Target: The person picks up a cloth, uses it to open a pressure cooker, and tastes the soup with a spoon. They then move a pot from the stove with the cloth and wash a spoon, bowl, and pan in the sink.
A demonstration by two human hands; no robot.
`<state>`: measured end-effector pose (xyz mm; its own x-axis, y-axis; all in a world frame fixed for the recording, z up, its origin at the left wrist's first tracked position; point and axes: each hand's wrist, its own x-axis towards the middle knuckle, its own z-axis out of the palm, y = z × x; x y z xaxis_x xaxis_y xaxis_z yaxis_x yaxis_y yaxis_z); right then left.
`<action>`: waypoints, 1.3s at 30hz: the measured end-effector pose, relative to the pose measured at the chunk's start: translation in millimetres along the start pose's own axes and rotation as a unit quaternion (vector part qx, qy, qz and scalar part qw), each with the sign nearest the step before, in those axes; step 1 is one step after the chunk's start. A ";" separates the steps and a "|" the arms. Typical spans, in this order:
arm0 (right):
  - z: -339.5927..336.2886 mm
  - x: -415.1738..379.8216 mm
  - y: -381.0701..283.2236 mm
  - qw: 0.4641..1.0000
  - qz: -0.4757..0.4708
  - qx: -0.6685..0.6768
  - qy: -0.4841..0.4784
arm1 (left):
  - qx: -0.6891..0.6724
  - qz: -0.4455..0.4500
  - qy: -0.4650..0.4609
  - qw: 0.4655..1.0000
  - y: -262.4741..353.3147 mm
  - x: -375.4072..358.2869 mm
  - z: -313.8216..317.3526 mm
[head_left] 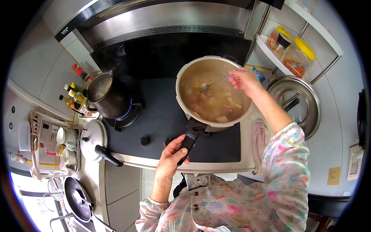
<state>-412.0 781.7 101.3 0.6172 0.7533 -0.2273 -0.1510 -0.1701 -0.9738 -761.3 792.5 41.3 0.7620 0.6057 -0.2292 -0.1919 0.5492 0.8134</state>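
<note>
A large metal pressure cooker pot (pixel 181 83) stands without its lid on the right side of the stove, holding cloudy broth with pieces of meat and pale chunks. My left hand (pixel 172 156) is wrapped around the pot's black handle (pixel 192 135). Over the pot's right rim, my right hand (pixel 246 82) pinches the thin handle of a metal spoon (pixel 205 87). The spoon's bowl rests at the surface of the broth near the middle of the pot. The lower tip of the spoon's bowl is partly in the liquid.
A dark pot (pixel 112 98) sits over a lit blue flame at left. Beside it are sauce bottles (pixel 79 98) and a pressure cooker lid (pixel 92 141). At right are a glass lid (pixel 313 112), a cloth (pixel 260 141) and a shelf (pixel 274 58) with jars. A pan (pixel 77 199) lies lower left.
</note>
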 end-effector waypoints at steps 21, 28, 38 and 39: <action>2.2 -164.5 -72.1 0.993 -0.033 0.110 0.022 | -0.093 -0.039 0.080 0.992 -29.7 -26.0 -29.0; -8.3 -214.3 -85.3 0.986 -0.111 0.111 -0.050 | -0.118 -0.174 0.084 0.974 -65.3 -44.4 -32.1; -0.5 -243.5 -88.3 0.966 -0.202 0.131 -0.092 | -0.170 -0.248 -0.048 0.953 -66.6 -34.4 19.6; -2.8 -244.5 -87.1 0.957 -0.222 0.141 -0.120 | -0.172 -0.246 -0.051 0.952 -64.6 -34.9 21.2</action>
<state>-547.6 610.6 241.7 0.4780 0.8422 0.2492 -0.1383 0.3524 -0.9256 -762.4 723.7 8.1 0.8645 0.1762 -0.4708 0.0272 0.9188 0.3938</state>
